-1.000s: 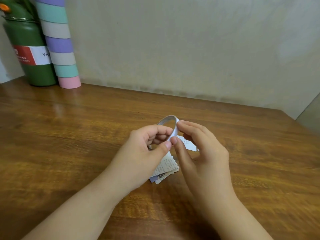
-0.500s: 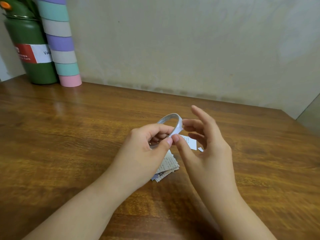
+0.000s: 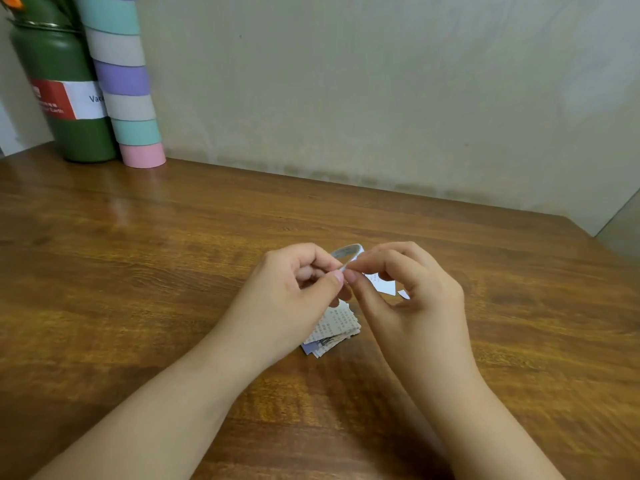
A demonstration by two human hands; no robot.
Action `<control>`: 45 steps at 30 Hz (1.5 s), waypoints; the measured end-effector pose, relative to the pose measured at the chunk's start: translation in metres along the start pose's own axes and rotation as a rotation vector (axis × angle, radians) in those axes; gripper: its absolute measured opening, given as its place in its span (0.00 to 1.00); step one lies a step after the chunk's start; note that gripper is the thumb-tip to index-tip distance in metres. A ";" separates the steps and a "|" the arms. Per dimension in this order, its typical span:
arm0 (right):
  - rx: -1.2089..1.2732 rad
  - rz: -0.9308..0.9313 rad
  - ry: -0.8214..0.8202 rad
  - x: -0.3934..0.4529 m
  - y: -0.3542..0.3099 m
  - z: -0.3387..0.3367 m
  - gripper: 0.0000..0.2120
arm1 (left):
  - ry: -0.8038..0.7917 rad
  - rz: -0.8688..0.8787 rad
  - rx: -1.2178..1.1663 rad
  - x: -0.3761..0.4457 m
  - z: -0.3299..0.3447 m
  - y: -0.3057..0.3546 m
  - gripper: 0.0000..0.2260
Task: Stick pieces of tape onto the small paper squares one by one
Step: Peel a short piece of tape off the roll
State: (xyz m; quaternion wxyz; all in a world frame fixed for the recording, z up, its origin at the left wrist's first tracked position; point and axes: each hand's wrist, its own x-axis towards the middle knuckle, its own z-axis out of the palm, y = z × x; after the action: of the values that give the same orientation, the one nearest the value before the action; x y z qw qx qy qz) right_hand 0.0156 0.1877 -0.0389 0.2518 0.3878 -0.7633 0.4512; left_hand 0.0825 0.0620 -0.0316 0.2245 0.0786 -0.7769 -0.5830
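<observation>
While both forearms are reaching in from the near edge of the wooden table point(image 3: 145, 271), the pile of small paper squares point(image 3: 334, 327) is lying just under the hands, probably kept there so each strip can go straight down onto a square. Above it, the left hand point(image 3: 291, 296) is gripping the tape roll point(image 3: 346, 252), fingers curled round its near side and thumb pressing the rim, likely to steady it. The right hand point(image 3: 415, 299) is pinching at the roll's edge with thumb and forefinger nearly closed, seemingly picking at the tape's free end; whether any tape is lifting I cannot tell. Beyond it, loose paper pieces point(image 3: 386, 285) are lying on the table. Farthest, by the wall, a green flask point(image 3: 65, 98) and a striped tube point(image 3: 128, 84) are standing side by side.
</observation>
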 end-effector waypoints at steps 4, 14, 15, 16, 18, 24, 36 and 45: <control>0.086 0.035 -0.054 0.002 -0.004 -0.003 0.02 | 0.042 0.045 -0.007 0.000 0.000 0.000 0.06; 0.306 0.072 -0.129 0.001 -0.007 -0.004 0.03 | 0.025 0.030 -0.145 0.003 -0.001 0.000 0.15; 0.308 0.060 -0.137 0.002 -0.007 -0.005 0.03 | 0.016 0.015 -0.161 0.003 -0.002 0.000 0.14; 0.311 0.045 -0.148 0.002 -0.006 -0.005 0.03 | 0.009 0.002 -0.174 0.003 -0.002 0.000 0.13; 0.328 0.027 -0.182 0.004 -0.004 -0.006 0.02 | -0.003 -0.013 -0.173 0.002 -0.002 0.001 0.09; 0.369 0.104 -0.479 0.005 0.000 -0.014 0.04 | 0.055 -0.080 -0.270 0.008 -0.012 0.001 0.08; 0.782 0.489 -0.191 0.007 0.004 -0.009 0.15 | 0.206 -0.061 -0.269 0.009 -0.020 0.010 0.09; 0.825 0.399 -0.267 0.005 -0.002 -0.007 0.24 | -0.202 0.012 -0.287 -0.001 -0.012 0.017 0.14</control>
State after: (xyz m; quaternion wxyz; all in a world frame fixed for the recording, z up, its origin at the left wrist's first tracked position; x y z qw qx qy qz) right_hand 0.0142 0.1918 -0.0307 -0.1150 0.3557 -0.6056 0.7025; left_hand 0.0910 0.0574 -0.0129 0.1576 -0.0182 -0.7046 -0.6917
